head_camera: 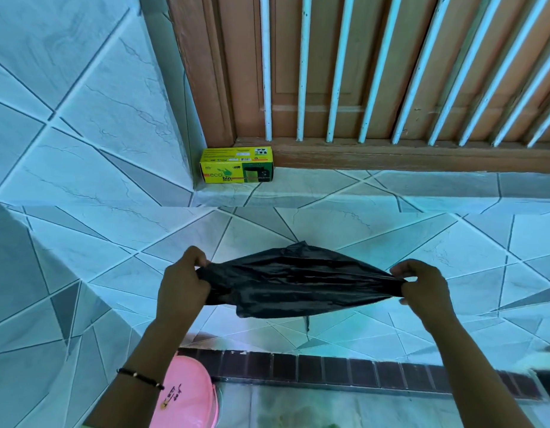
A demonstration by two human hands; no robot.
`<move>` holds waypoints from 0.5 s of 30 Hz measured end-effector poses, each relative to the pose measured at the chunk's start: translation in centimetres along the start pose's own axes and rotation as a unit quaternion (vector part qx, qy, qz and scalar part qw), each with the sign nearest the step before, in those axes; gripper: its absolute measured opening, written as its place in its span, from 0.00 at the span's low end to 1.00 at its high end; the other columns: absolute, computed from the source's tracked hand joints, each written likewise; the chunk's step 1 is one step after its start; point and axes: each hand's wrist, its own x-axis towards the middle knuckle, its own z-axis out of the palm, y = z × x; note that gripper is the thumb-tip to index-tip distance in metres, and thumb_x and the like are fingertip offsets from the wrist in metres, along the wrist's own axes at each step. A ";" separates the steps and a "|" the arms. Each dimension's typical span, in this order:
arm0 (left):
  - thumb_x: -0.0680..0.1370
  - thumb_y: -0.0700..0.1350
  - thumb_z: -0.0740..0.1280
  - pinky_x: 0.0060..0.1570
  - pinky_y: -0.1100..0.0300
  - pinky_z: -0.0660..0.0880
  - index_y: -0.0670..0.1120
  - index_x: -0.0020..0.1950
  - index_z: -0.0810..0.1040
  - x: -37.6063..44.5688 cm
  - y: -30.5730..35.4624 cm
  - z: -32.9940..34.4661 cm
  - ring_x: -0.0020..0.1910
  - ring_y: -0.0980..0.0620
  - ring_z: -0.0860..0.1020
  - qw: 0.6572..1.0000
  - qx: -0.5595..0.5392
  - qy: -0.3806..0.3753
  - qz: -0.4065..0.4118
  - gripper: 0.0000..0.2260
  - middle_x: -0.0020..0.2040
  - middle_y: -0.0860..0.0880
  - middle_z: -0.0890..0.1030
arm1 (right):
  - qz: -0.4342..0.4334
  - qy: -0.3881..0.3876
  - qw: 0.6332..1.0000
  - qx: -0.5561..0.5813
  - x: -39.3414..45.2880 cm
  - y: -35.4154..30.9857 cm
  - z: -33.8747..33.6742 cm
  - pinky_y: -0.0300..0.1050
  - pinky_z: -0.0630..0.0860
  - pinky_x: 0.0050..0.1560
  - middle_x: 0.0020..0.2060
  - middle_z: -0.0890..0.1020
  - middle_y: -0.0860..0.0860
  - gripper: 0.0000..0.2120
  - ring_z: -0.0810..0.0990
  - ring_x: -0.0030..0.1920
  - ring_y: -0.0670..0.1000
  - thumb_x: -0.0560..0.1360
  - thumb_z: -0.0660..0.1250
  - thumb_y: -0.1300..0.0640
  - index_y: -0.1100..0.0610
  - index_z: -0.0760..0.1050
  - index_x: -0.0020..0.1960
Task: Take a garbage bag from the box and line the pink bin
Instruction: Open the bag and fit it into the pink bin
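Garbage bag (298,281): black, crumpled, stretched in the air between both hands at frame centre. Left hand (182,284) grips its 9 o'clock end; right hand (423,288) pinches its 3 o'clock end. Box (236,165): yellow-green, on tiled ledge (329,186) at 12 o'clock, against wooden door (329,72). Pink bin (187,393): at 7 o'clock, under left forearm.

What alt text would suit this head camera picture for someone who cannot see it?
Two hands, left hand and right hand, stretch a black garbage bag between them. A yellow bag box sits behind on a tiled ledge; a pink bin shows below.
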 end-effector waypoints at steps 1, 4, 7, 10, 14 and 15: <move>0.63 0.30 0.59 0.33 0.51 0.74 0.52 0.35 0.65 -0.1 0.1 0.2 0.31 0.42 0.74 1.000 0.000 -0.008 0.015 0.16 0.36 0.45 0.80 | -0.028 -0.008 1.000 0.010 -0.3 -0.3 0.3 0.44 0.77 0.36 0.37 0.81 0.50 0.11 0.77 0.33 0.54 0.65 0.68 0.71 0.56 0.77 0.40; 0.63 0.29 0.60 0.43 0.53 0.75 0.53 0.31 0.67 -0.8 1.4 1.1 0.41 0.49 0.79 0.994 -0.037 -0.023 0.097 0.18 0.42 0.52 0.81 | -0.151 -0.053 0.986 0.053 -2.3 -2.5 1.9 0.33 0.70 0.33 0.39 0.80 0.43 0.14 0.76 0.34 0.46 0.69 0.65 0.70 0.50 0.75 0.40; 0.64 0.29 0.62 0.41 0.63 0.72 0.52 0.31 0.75 -1.2 2.5 1.8 0.45 0.54 0.78 0.981 0.006 -0.079 0.179 0.17 0.50 0.57 0.80 | -0.301 -0.090 0.945 0.095 -4.8 -4.8 3.4 0.33 0.72 0.41 0.51 0.76 0.45 0.17 0.78 0.47 0.46 0.71 0.60 0.70 0.48 0.74 0.48; 0.70 0.36 0.65 0.34 0.69 0.64 0.51 0.42 0.82 -1.1 2.5 1.9 0.47 0.52 0.80 0.957 0.167 -0.117 0.209 0.11 0.60 0.61 0.77 | -0.416 -0.119 0.900 0.055 -5.8 -5.7 3.7 0.33 0.72 0.42 0.54 0.75 0.50 0.23 0.78 0.49 0.43 0.68 0.55 0.74 0.50 0.78 0.46; 0.75 0.46 0.63 0.41 0.61 0.72 0.54 0.52 0.80 -0.5 0.8 1.0 0.47 0.50 0.80 0.955 0.245 -0.083 0.145 0.09 0.56 0.57 0.77 | -0.428 -0.154 0.867 -0.206 -4.4 -4.9 2.5 0.43 0.77 0.36 0.60 0.74 0.50 0.22 0.81 0.36 0.56 0.68 0.58 0.70 0.47 0.80 0.45; 0.76 0.47 0.63 0.41 0.60 0.72 0.54 0.53 0.79 -0.4 0.5 0.7 0.47 0.49 0.81 0.952 0.265 -0.085 0.129 0.09 0.55 0.56 0.77 | -0.394 -0.171 0.854 -0.295 -4.0 -4.6 2.0 0.44 0.76 0.36 0.63 0.72 0.51 0.21 0.80 0.36 0.58 0.69 0.60 0.69 0.48 0.80 0.50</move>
